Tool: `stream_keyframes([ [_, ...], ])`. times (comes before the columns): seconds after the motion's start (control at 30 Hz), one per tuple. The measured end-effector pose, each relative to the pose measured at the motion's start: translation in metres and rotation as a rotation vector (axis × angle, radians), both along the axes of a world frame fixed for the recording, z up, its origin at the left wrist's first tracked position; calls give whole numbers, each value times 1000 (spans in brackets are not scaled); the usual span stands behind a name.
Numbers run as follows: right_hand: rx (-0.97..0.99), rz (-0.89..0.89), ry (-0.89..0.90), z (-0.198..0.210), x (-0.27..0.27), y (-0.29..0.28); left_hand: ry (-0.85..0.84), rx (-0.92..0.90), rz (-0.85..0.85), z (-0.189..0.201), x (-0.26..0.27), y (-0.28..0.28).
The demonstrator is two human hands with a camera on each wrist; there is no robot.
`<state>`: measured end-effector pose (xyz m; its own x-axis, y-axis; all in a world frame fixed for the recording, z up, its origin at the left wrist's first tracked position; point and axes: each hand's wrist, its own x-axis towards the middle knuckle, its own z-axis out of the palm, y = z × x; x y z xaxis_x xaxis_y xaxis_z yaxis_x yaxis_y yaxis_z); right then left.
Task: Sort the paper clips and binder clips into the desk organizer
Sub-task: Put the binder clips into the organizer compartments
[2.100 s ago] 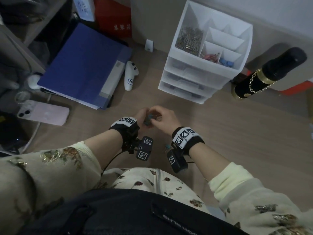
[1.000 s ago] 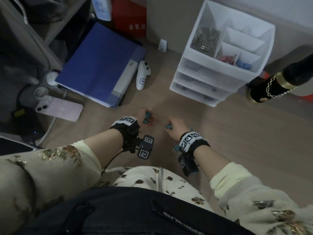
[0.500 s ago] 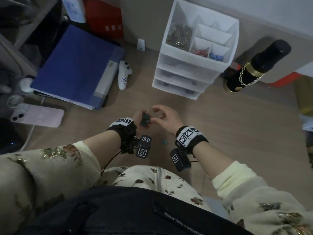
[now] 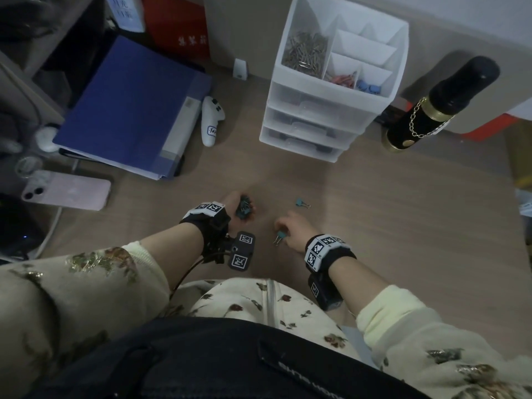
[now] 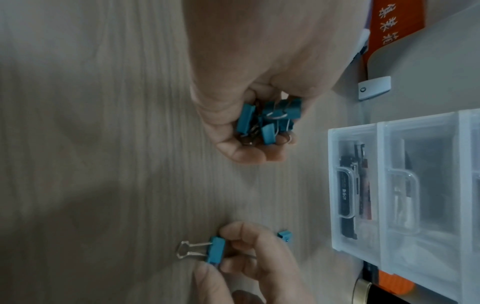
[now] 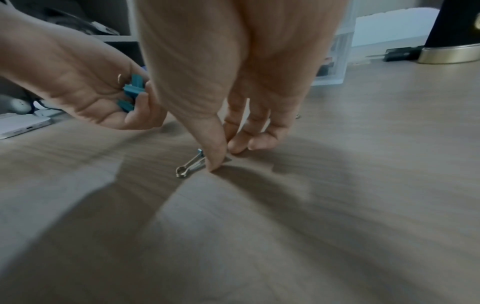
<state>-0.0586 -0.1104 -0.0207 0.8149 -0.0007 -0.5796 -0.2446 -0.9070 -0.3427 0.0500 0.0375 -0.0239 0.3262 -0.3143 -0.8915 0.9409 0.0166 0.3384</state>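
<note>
My left hand [image 4: 236, 210] cups several teal binder clips [image 5: 267, 121] in its curled fingers, just above the wooden desk. To its right, my right hand [image 4: 289, 230] pinches one teal binder clip [image 4: 279, 237] that lies on the desk, thumb and fingers on its body [image 5: 215, 255]. Another teal binder clip [image 4: 302, 203] lies loose further out. The white desk organizer [image 4: 331, 102] stands at the back; its top compartments hold metal paper clips [image 4: 306, 51], pink clips [image 4: 342, 79] and blue clips [image 4: 368, 87].
A blue binder [image 4: 129, 110] and a white controller [image 4: 211, 120] lie to the left, a pink phone [image 4: 66, 191] nearer me. A black and gold bottle [image 4: 437, 105] stands right of the organizer. Bare desk stretches to the right.
My right hand has left the left hand and dropped to the desk, where it now pinches a single clip. The left hand still holds its bunch.
</note>
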Motion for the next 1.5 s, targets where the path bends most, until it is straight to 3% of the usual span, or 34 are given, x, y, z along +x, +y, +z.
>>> stream_keyframes([
  [0.2,-43,-60,-39,3,-1,-4,36,-26,34,1,-1,0],
  [0.37,114,-215,-225,35,15,0,56,-39,44,2,-2,-5],
  [0.57,291,-211,-322,52,28,27,61,-92,-61,1,-4,-11],
  [0.7,211,-278,-402,45,22,14,60,-54,-31,3,-3,-11],
  [0.77,74,-327,-366,36,16,-2,54,-44,-53,6,-3,-9],
  [0.87,-111,-380,-175,20,8,-26,51,-27,-51,7,-1,-4],
  [0.97,-154,-368,-48,9,4,-34,44,-6,-26,8,2,2],
  [1.3,-182,-303,-88,4,19,-19,40,27,27,12,13,5],
  [1.5,-221,-151,-73,-3,23,-9,56,14,30,10,15,6],
])
